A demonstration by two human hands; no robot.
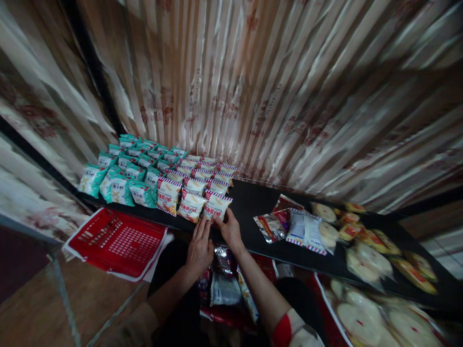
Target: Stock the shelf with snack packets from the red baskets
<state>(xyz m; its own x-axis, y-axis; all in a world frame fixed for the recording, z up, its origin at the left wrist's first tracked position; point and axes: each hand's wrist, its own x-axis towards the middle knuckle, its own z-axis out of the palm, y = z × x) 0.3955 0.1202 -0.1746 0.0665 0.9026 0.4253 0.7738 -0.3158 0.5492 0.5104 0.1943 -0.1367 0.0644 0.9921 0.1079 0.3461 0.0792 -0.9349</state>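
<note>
- Grip: right hand [230,232] curled at lower right corner of a white, red-printed, pillow-shaped plastic packet [217,206], pinch or mere touch can't tell; left hand [200,248] unclosed, fingers straight, near its lower left corner
- Packet upright on black flat shelf [249,202], front row's right end, 12 o'clock from hands
- Looks done: matching white packets [195,185] in rows, teal pillow-shaped plastic packets [135,172] ranked at 10 o'clock
- Seemingly left: stripe-edged pale plastic packet [303,229] lying flat, 3 o'clock
</note>
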